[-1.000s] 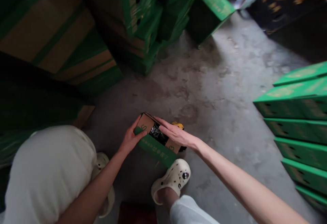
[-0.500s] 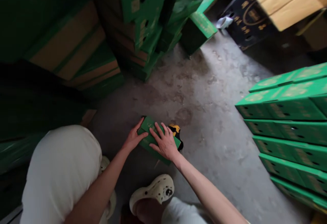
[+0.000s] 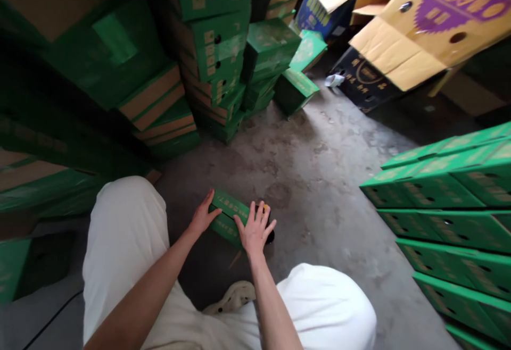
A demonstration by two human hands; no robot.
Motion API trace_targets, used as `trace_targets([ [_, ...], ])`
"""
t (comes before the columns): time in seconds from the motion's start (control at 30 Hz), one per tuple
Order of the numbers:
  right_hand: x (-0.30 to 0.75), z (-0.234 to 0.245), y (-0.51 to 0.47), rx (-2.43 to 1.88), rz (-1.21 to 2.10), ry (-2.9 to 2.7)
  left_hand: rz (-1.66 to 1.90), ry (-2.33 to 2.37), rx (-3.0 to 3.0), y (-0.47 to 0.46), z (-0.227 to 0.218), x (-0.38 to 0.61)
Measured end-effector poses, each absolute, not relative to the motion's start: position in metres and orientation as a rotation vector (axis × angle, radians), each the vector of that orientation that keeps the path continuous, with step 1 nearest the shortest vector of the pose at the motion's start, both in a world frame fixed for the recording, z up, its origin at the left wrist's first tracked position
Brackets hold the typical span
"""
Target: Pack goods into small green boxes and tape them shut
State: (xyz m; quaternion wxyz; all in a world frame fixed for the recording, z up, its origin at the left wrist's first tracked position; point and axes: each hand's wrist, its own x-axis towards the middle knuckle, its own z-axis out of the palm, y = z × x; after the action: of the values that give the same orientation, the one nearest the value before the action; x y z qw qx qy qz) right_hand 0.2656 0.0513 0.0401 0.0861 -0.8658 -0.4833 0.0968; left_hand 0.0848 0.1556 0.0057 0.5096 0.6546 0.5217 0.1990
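Note:
A green cardboard box (image 3: 228, 213) with gold lettering lies low over the floor in front of my knees. My left hand (image 3: 203, 216) clasps its left end, the thumb on top and the fingers along the far edge. My right hand (image 3: 254, 230) is at the box's right end with fingers spread, the thumb touching the top. Behind those fingers is a black and yellow object (image 3: 270, 234), mostly hidden, whose kind I cannot make out.
Stacked green boxes (image 3: 221, 41) rise on the left, more (image 3: 439, 190) on the right. At the back are a tan carton (image 3: 451, 20) with purple print, a black carton (image 3: 361, 80) and a crumpled white piece (image 3: 334, 80). A cable (image 3: 54, 315) lies at lower left. Concrete floor (image 3: 311, 180) lies between.
The view has shifted, showing more of the back and both knees. My right hand has slid towards the box's right end, its fingers now wider apart. My left hand stays at the left end.

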Motion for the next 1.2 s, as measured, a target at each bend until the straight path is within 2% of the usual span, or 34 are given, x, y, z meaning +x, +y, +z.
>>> trace_targets([
  [0.13, 0.274, 0.033, 0.031, -2.585, 0.574, -0.542, 0.528, 1.327, 1.685, 0.127, 0.008, 0.085],
  [0.2, 0.28, 0.028, 0.028, -2.533, 0.656, -0.334, 0.559, 1.342, 1.749, 0.117, 0.007, 0.085],
  [0.47, 0.281, 0.028, 0.033, -2.549, 0.569, -0.303, 0.654, 1.372, 1.72, 0.115, 0.001, 0.086],
  [0.73, 0.286, 0.033, 0.046, -2.684, 0.621, -0.273, 0.727, 1.396, 1.607, 0.113, -0.004, 0.085],
  [1.2, 0.278, 0.036, 0.051, -2.674, 0.559, -0.399, 0.605, 1.441, 1.69, 0.116, 0.005, 0.087],
])
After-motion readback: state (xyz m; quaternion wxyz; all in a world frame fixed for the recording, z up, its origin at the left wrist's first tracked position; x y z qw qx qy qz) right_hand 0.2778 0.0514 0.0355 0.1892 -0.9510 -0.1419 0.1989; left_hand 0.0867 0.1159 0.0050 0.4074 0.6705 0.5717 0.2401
